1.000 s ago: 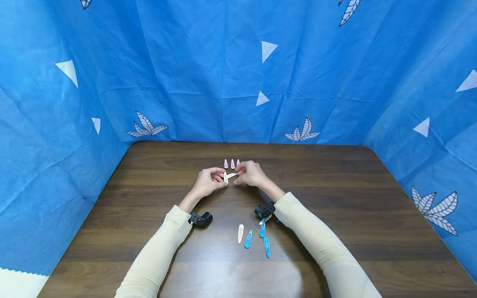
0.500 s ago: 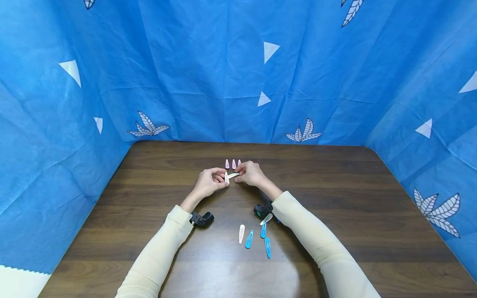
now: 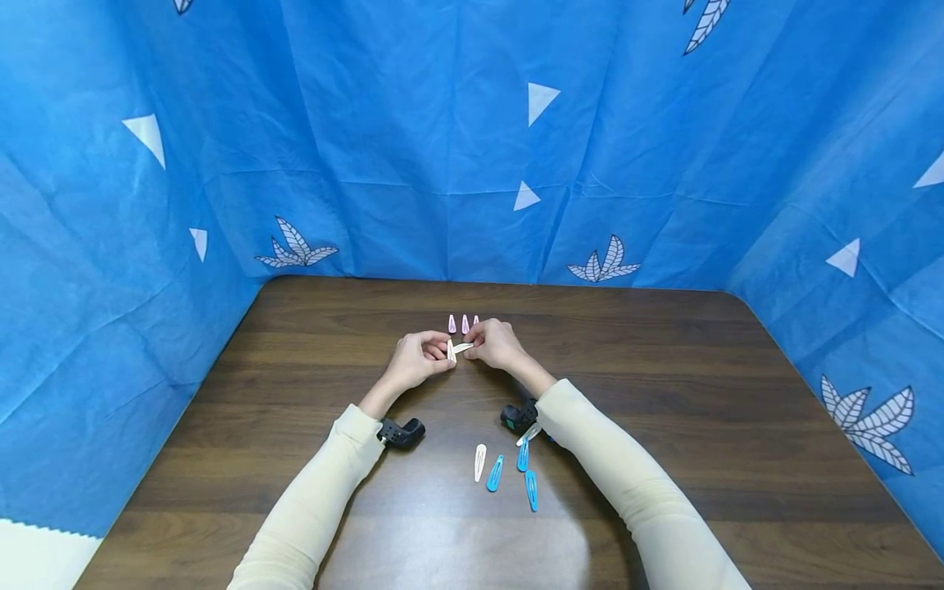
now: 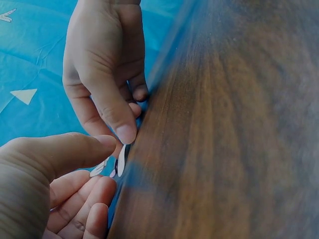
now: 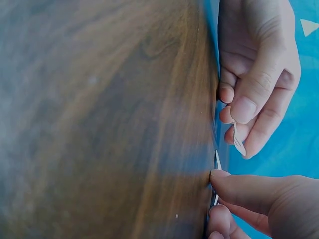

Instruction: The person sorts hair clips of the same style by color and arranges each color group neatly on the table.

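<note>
My left hand (image 3: 413,360) pinches a whitish snap hair clip (image 3: 451,351) between thumb and fingers, the clip pointing away from me. Just to its right, my right hand (image 3: 497,344) grips a second whitish hair clip (image 3: 463,347) by one end, slanted toward the first. In the head view their ends seem to meet; the right wrist view shows the left hand's clip (image 5: 238,140) a little apart from the right hand's clip (image 5: 217,159). Beyond the hands lie three pink hair clips in a row, such as the middle one (image 3: 465,324); right fingers partly cover the rightmost.
Nearer me on the wooden table (image 3: 221,459) lie a white clip (image 3: 480,463) and several blue clips (image 3: 532,490). Another white clip (image 3: 528,434) is partly under the right wrist camera (image 3: 519,416). A blue curtain (image 3: 442,147) stands behind and at both sides.
The head view has shifted slightly, so everything sits a little further right. Both hands stay nearly still and keep their hold on the two whitish hair clips.
</note>
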The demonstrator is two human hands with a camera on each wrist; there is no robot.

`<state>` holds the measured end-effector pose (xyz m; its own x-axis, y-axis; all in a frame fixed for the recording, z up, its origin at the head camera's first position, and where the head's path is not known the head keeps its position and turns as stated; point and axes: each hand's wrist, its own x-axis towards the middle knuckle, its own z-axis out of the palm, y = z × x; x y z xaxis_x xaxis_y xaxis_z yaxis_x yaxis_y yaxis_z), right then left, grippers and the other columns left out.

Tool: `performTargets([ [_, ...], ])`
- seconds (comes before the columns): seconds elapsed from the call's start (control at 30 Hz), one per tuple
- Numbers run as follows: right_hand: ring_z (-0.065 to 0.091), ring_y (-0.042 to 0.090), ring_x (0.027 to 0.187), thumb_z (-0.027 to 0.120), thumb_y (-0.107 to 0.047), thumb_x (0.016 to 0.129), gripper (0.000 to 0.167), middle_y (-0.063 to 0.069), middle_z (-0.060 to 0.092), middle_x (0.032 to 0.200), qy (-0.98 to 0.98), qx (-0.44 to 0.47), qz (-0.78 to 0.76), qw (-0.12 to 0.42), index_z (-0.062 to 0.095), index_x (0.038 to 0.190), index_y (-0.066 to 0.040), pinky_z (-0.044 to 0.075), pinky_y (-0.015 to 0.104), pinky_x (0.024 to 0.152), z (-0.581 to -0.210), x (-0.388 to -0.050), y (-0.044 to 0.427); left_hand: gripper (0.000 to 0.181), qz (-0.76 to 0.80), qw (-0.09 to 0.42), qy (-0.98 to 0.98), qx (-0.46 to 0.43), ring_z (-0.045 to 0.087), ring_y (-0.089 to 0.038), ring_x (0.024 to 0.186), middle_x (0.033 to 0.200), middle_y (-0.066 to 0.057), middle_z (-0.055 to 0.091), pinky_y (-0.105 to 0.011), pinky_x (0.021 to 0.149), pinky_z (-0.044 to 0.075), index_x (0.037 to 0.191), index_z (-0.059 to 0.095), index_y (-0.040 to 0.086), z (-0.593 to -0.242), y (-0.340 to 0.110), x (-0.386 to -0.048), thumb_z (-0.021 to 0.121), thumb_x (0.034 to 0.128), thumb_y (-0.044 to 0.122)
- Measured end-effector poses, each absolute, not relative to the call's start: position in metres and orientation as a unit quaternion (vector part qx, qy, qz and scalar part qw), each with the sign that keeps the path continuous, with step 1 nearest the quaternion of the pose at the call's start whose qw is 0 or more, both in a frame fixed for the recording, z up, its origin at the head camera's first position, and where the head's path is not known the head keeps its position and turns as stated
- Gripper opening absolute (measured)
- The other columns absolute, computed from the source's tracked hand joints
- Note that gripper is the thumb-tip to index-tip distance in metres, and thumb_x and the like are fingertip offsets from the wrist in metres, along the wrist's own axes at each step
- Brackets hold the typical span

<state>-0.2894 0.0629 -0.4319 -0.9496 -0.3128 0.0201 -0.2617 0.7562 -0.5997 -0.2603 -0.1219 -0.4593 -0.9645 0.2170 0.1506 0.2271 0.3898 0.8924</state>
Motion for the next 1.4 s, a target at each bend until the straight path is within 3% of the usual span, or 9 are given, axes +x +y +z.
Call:
performTargets([
  [0.27,0.056,0.012,0.069,0.08,-0.014,0.077,0.007,-0.002,0.066,0.07,0.941,-0.15,-0.302,0.029,0.075,0.08,-0.012,0.042,0.026,0.066,-0.4327,-0.2885,0.0615,0.041,-0.534,0.005,-0.835,-0.133,0.063,-0.01,0.069,0.086,-0.018,0.072,-0.017,0.063,0.05,0.11,0.067,-0.008,-0.4603,-0.1222,-0.2613,0.081,0.0721,0.001],
  [0.53,0.054,0.011,0.066,0.08,-0.015,0.078,0.008,-0.003,0.063,0.066,0.941,-0.147,-0.304,0.027,0.074,0.076,-0.012,0.04,0.025,0.063,-0.4332,-0.2885,0.0623,0.042,-0.539,0.004,-0.833,-0.129,0.062,-0.008,0.069,0.092,-0.02,0.071,-0.017,0.063,0.05,0.111,0.067,-0.009,-0.4615,-0.1224,-0.2618,0.08,0.0726,0.001],
  [0.87,0.054,0.014,0.067,0.076,-0.016,0.08,0.007,-0.004,0.063,0.066,0.943,-0.131,-0.303,0.037,0.072,0.074,-0.015,0.038,0.025,0.058,-0.4318,-0.2855,0.063,0.042,-0.529,0.009,-0.839,-0.126,0.062,-0.009,0.068,0.083,-0.017,0.072,-0.017,0.062,0.049,0.11,0.068,-0.007,-0.4614,-0.1223,-0.2614,0.082,0.0725,0.004],
  [1.4,0.053,0.016,0.069,0.071,-0.013,0.082,0.008,-0.003,0.062,0.068,0.937,-0.111,-0.327,0.045,0.073,0.074,-0.011,0.039,0.025,0.063,-0.4358,-0.2866,0.0642,0.041,-0.516,0.04,-0.846,-0.13,0.062,-0.009,0.068,0.091,-0.015,0.071,-0.017,0.062,0.048,0.108,0.07,-0.005,-0.4615,-0.1217,-0.2611,0.083,0.0707,0.007],
])
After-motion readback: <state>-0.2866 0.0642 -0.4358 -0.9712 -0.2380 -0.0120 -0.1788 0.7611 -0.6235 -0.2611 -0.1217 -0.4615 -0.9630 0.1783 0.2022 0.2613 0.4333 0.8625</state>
